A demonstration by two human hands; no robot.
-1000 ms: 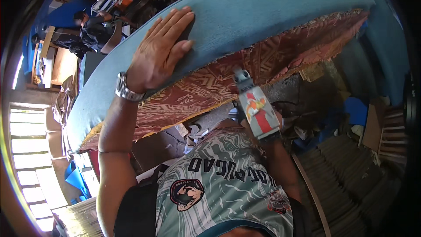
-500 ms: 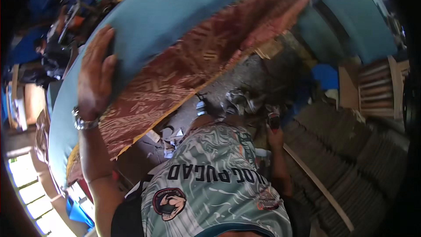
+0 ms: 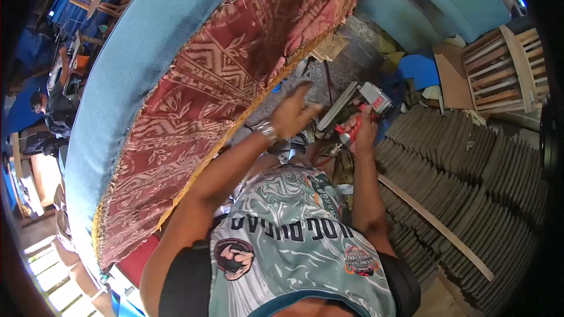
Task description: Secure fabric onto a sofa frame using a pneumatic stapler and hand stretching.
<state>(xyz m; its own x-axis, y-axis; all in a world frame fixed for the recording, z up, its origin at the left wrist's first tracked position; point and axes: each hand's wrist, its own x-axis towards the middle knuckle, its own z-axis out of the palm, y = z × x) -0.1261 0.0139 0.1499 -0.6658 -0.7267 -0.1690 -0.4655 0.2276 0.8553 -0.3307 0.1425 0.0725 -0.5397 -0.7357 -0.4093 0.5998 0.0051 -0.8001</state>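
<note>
Right hand grips staple gun above the floor, between blue cushion and stacked sheets; left hand, loosely spread, just beside gun's magazine, contents hidden.

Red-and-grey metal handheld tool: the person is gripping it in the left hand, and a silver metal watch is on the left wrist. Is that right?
Not quite: the head view shows the red-and-grey metal handheld tool gripped in the right hand, not the left hand. The silver metal watch is on the left wrist, as you said.
</note>
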